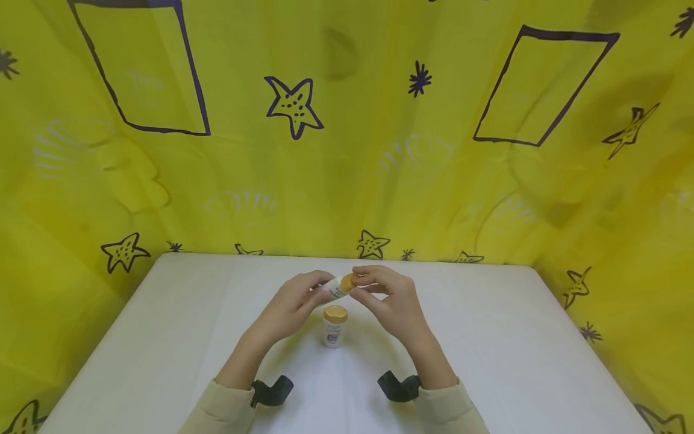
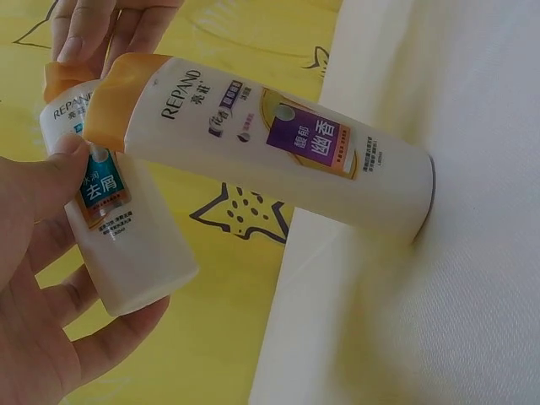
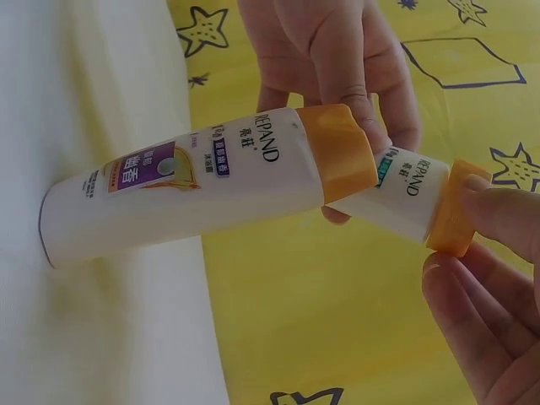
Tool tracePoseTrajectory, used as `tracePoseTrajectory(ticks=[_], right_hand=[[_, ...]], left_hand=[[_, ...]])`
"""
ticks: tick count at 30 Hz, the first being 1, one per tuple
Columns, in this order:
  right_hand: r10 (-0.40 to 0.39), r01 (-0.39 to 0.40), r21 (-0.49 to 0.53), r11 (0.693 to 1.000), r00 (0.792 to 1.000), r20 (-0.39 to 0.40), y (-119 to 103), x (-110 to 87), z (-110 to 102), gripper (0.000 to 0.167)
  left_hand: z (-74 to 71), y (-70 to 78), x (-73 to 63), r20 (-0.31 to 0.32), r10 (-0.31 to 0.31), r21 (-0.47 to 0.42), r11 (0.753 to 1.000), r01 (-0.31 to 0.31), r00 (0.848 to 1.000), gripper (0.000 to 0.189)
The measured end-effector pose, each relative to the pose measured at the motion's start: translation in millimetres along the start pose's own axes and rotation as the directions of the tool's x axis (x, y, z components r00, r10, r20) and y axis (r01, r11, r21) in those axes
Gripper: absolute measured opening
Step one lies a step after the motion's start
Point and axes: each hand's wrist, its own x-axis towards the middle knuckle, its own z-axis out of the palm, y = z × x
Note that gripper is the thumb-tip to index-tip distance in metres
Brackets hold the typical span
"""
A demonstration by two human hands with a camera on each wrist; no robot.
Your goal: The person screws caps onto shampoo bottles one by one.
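Observation:
My left hand (image 1: 293, 304) holds a small white shampoo bottle (image 2: 139, 245) with a teal label, its thumb across the front and its fingers behind. The bottle is tilted above the table, with its cap end toward the right. My right hand (image 1: 394, 299) pinches the orange cap (image 3: 451, 228) of this bottle between thumb and fingers. The cap sits on the bottle's neck end. A second white bottle (image 1: 333, 336) with a purple label and an orange cap (image 2: 122, 93) stands upright on the table, just below and between the hands.
A white-covered table (image 1: 179, 337) spreads under both arms. Yellow cloth (image 1: 347, 163) printed with stars and frames hangs at the back and sides. Black wrist cameras are strapped at the left cuff (image 1: 217, 404) and the right cuff (image 1: 447, 404).

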Motion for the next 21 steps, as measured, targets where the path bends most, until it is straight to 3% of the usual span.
tracePoseTrajectory(ticks=[8, 21], right_hand=[[0.008, -0.01, -0.047, 0.999, 1.0, -0.027, -1.2, 1.0, 2.0, 0.016], [0.123, -0.124, -0.041, 0.991, 0.992, -0.034, -3.8, -1.1, 2.9, 0.019]], left_hand=[[0.1, 0.8, -0.1, -0.016, 0.016, 0.005, 1.0, -0.016, 1.0, 0.023], [1.4, 3.9, -2.3, -0.102, 0.111, 0.092, 0.991, -0.102, 0.989, 0.025]])
